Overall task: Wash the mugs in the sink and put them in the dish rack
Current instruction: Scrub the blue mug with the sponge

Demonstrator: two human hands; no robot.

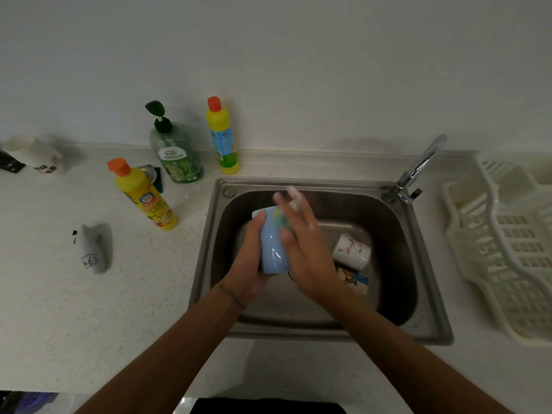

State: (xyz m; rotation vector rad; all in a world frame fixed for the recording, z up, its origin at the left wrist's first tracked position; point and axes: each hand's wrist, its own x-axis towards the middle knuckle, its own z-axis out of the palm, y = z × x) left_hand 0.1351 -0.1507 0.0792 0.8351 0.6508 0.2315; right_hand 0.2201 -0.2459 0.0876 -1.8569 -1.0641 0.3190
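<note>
- Head view: a light blue mug (273,252) is held above the steel sink (418,321), tilted with its mouth toward the back wall.
- The left hand (249,264) grips the mug from the left side, fingers curled round its body and thumb lying along the top.
- The right hand (301,249) presses a yellow-green sponge (282,221) against the mug near its rim; the thumb pinches the sponge while the fingers stretch forward, blurred and soapy.
- In the basin, to the right of the hands, a white mug with a pink flower print (352,251) lies on its side.
- Just in front of it, touching or nearly so, lies a mug with a cartoon print (354,280), partly hidden by the right wrist.
- A chrome faucet (418,171) rises from the sink's back right corner.
- A cream plastic dish rack (504,249) sits on the surface right of the sink.
- Left of the sink stand a green pump bottle (176,150) and two yellow bottles with orange caps, one by the wall (224,138), one nearer (143,195).
- Farther left lie a small grey object with a label (91,249) and a white cup (33,155).
</note>
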